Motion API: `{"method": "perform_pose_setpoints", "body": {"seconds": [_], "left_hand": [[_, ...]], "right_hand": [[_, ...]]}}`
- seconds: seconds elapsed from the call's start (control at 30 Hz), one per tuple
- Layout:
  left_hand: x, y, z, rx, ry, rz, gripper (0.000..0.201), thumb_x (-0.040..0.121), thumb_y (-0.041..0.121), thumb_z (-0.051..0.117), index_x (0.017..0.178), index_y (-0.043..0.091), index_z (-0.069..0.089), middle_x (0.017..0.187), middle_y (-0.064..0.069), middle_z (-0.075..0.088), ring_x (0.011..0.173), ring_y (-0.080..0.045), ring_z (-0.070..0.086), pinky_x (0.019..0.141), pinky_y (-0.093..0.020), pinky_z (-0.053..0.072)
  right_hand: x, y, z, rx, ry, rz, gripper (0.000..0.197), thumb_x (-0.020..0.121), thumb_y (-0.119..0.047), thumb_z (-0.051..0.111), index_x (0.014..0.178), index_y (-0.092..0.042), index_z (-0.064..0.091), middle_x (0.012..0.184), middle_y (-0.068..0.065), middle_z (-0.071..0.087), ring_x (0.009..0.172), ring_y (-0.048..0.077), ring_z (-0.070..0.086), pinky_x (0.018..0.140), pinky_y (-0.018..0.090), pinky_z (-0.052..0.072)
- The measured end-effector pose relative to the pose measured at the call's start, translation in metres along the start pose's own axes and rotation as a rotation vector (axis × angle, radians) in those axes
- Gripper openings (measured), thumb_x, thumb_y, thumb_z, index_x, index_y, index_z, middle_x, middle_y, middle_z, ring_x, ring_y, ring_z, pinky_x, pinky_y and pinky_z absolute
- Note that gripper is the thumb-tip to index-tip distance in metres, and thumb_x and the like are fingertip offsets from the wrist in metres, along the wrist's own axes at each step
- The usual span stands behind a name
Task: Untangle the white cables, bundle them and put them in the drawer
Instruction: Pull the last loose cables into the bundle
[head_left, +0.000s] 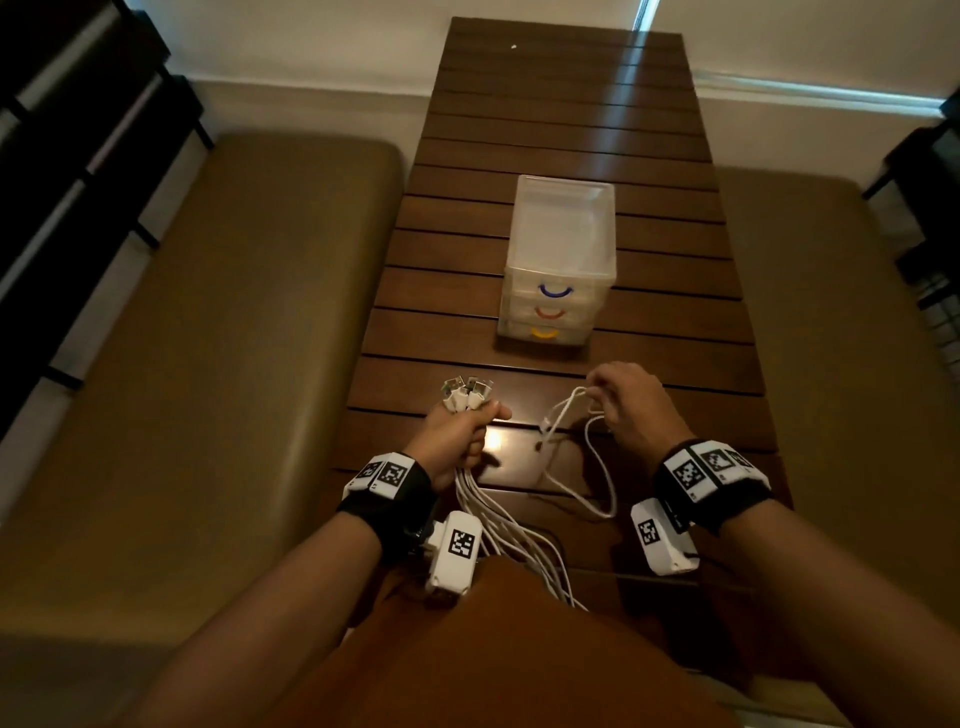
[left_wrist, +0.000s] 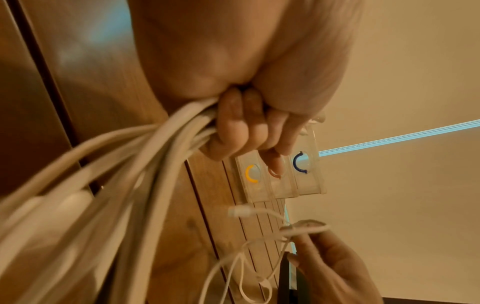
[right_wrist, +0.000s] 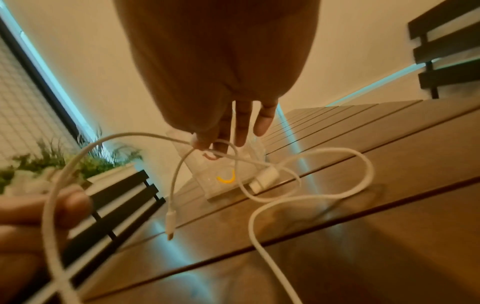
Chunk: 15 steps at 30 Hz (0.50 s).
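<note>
Head view: the left hand (head_left: 457, 434) fists a thick bundle (head_left: 511, 535) of smooth white cables, plugs upward. The right hand (head_left: 631, 402) pinches one thin looped cable (head_left: 582, 467) above the slatted wooden worktop (head_left: 675, 322). Beyond stands a translucent plastic drawer unit (head_left: 561, 260).

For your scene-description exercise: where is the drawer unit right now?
In the head view, the drawer unit stands on the slatted wooden table, just beyond both hands, handles facing the person.
</note>
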<state>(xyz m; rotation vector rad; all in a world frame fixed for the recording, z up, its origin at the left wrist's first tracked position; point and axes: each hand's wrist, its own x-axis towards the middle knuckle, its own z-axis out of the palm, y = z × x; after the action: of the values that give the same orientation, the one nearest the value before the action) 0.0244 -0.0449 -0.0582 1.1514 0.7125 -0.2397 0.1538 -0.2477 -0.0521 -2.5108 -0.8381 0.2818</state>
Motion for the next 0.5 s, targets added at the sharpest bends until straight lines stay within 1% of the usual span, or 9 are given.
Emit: {"method": "perform_pose_setpoints", "body": {"seconds": [0.03, 0.1, 0.17, 0.2, 0.23, 0.3, 0.4, 0.43, 0.5], "left_hand": [[0.001, 0.001, 0.002, 0.019, -0.013, -0.006, 0.020, 0.099, 0.022, 0.052, 0.087, 0.011, 0.064, 0.044, 0.009, 0.030, 0.036, -0.004, 0.027, 0.034, -0.015, 0.023], [0.002, 0.003, 0.005, 0.054, -0.040, -0.032, 0.021, 0.099, 0.023, 0.051, 0.088, 0.012, 0.065, 0.044, 0.010, 0.031, 0.036, -0.004, 0.028, 0.034, -0.015, 0.022], [0.002, 0.006, 0.009, 0.068, -0.053, -0.054, 0.023, 0.099, 0.026, 0.051, 0.088, 0.013, 0.066, 0.045, 0.009, 0.031, 0.036, -0.004, 0.027, 0.034, -0.015, 0.021], [0.002, 0.008, 0.011, 0.056, -0.059, -0.056, 0.024, 0.099, 0.028, 0.050, 0.088, 0.013, 0.066, 0.046, 0.009, 0.031, 0.037, -0.004, 0.026, 0.034, -0.015, 0.020], [0.001, 0.009, 0.013, 0.029, -0.065, -0.050, 0.026, 0.099, 0.030, 0.050, 0.087, 0.014, 0.066, 0.049, 0.008, 0.031, 0.038, -0.004, 0.026, 0.034, -0.015, 0.019], [0.000, 0.012, 0.016, -0.070, -0.092, -0.022, 0.027, 0.099, 0.031, 0.050, 0.085, 0.015, 0.067, 0.054, 0.005, 0.035, 0.039, -0.003, 0.025, 0.035, -0.015, 0.016], [-0.006, 0.014, 0.020, -0.205, -0.171, 0.006, 0.025, 0.099, 0.028, 0.048, 0.102, 0.012, 0.067, 0.062, 0.005, 0.047, 0.037, -0.001, 0.026, 0.036, -0.017, 0.014], [-0.008, 0.015, 0.021, -0.226, -0.194, 0.011, 0.025, 0.099, 0.026, 0.046, 0.105, 0.011, 0.065, 0.061, 0.005, 0.049, 0.036, -0.001, 0.027, 0.036, -0.017, 0.015], [-0.012, 0.018, 0.024, -0.199, -0.227, 0.024, 0.023, 0.100, 0.024, 0.045, 0.098, 0.009, 0.063, 0.053, 0.007, 0.049, 0.035, -0.001, 0.027, 0.036, -0.016, 0.016]], "right_hand": [[-0.003, -0.003, -0.001, 0.101, 0.010, 0.032, 0.011, 0.094, -0.017, 0.054, 0.085, -0.021, 0.058, 0.087, -0.001, 0.061, 0.084, 0.019, 0.055, 0.076, 0.040, 0.046], [-0.010, -0.015, -0.001, 0.301, 0.013, 0.078, 0.012, 0.095, -0.015, 0.052, 0.085, -0.021, 0.054, 0.082, -0.002, 0.060, 0.073, 0.013, 0.054, 0.067, 0.031, 0.045], [-0.017, -0.031, -0.002, 0.393, 0.033, 0.047, 0.012, 0.096, -0.014, 0.052, 0.086, -0.019, 0.054, 0.078, -0.006, 0.059, 0.067, 0.004, 0.053, 0.061, 0.020, 0.042], [-0.021, -0.039, -0.002, 0.407, 0.041, 0.017, 0.011, 0.095, -0.013, 0.053, 0.086, -0.018, 0.055, 0.076, -0.006, 0.059, 0.067, 0.003, 0.053, 0.060, 0.017, 0.040], [-0.024, -0.043, -0.001, 0.416, 0.045, -0.014, 0.009, 0.095, -0.012, 0.054, 0.087, -0.016, 0.056, 0.077, -0.007, 0.058, 0.069, 0.002, 0.053, 0.061, 0.016, 0.040], [-0.028, -0.049, 0.002, 0.425, 0.018, -0.057, 0.008, 0.094, -0.012, 0.055, 0.088, -0.016, 0.056, 0.079, -0.008, 0.059, 0.074, 0.005, 0.054, 0.067, 0.020, 0.041], [-0.033, -0.050, 0.005, 0.426, -0.036, -0.090, 0.011, 0.094, -0.011, 0.056, 0.088, -0.020, 0.056, 0.082, -0.010, 0.059, 0.079, 0.004, 0.055, 0.072, 0.022, 0.044], [-0.035, -0.048, 0.006, 0.445, -0.045, -0.086, 0.012, 0.093, -0.010, 0.057, 0.088, -0.021, 0.057, 0.083, -0.010, 0.060, 0.080, 0.004, 0.056, 0.074, 0.023, 0.045], [-0.040, -0.041, 0.007, 0.502, -0.066, -0.051, 0.019, 0.092, -0.009, 0.059, 0.089, -0.029, 0.060, 0.086, -0.009, 0.063, 0.085, 0.008, 0.060, 0.080, 0.031, 0.051]]}}
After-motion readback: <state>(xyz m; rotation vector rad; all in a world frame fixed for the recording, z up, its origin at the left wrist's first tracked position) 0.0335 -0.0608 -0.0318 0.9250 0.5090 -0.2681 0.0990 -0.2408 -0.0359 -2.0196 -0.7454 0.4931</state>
